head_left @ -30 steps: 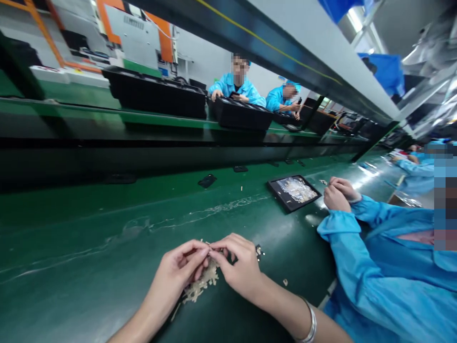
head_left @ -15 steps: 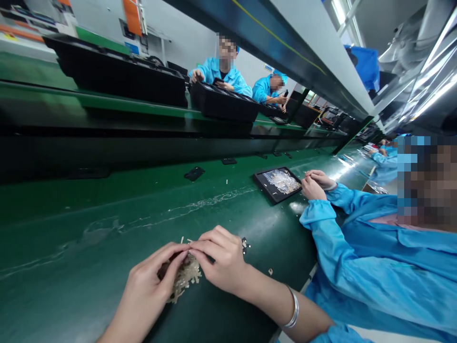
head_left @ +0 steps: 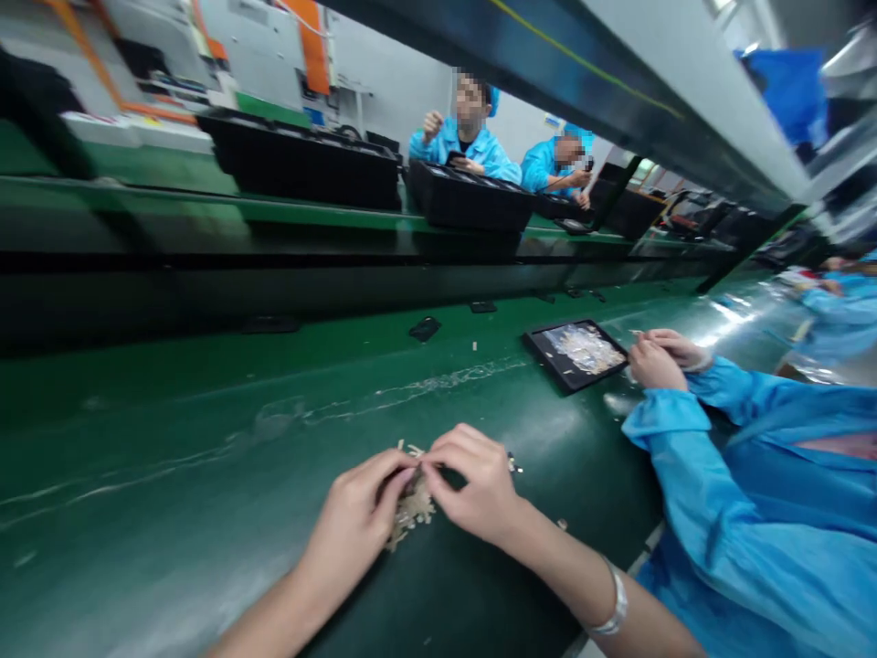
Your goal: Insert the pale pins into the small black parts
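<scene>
My left hand (head_left: pixel 363 512) and my right hand (head_left: pixel 476 480) meet fingertip to fingertip just above a small heap of pale beige strips (head_left: pixel 414 514) on the green work surface (head_left: pixel 206 567). Both hands are closed in a pinch. Whatever sits between the fingertips is too small to make out. The heap is partly covered by my left hand. To the right of my right hand lie a few tiny black and white pieces (head_left: pixel 513 463), and a small pale bit (head_left: pixel 563 525) is beside my right forearm.
A black tray (head_left: pixel 567 384) of pale strips stands ahead to the right, beside a co-worker's hands (head_left: pixel 661 358). Flat black parts (head_left: pixel 426 329) lie along the far side. Large black bins (head_left: pixel 472 203) stand on the raised shelf, with two people behind. An overhead beam (head_left: pixel 582 64) crosses above.
The view has swung left, so everything appears further right. My hands stay pinched together over the heap. Across the shelf, a person's hand has lifted from the bin.
</scene>
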The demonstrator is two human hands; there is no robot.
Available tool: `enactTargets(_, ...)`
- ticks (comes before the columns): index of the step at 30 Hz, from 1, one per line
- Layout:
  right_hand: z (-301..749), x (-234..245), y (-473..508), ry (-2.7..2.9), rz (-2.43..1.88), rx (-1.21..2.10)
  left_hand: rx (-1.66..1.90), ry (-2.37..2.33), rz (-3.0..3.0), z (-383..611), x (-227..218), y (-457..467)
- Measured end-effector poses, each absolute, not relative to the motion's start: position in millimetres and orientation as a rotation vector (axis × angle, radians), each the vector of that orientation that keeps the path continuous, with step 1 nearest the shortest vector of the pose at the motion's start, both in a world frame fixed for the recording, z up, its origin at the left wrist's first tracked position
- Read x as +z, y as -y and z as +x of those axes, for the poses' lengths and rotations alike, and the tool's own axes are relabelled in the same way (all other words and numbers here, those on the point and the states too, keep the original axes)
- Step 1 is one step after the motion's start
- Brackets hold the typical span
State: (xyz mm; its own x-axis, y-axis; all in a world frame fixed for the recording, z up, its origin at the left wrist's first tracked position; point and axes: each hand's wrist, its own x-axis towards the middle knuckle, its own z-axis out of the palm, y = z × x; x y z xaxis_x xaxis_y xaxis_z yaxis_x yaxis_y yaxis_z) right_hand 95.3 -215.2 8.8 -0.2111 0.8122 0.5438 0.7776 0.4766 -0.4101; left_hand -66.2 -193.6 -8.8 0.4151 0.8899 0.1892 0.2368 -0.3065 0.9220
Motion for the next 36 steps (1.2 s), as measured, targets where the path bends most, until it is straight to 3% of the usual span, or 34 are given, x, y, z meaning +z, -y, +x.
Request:
enactTargets(8,119,11,199,1.908,-1.410,0.206,0.790,-0.830,1.151,-53,-6,188)
enactTargets(23,103,16,215,2.226,-1.063,-0.347,0.872,-0.960,1.208,-47,-6,196)
enactTargets(28,102,14,218,2.212,-1.070,-0.351,0.918,-1.032,1.414,-49,-2,200)
enactTargets(36,101,14,216,2.232,-1.054,-0.288,0.877,-1.004,1.264,-47,-3,198)
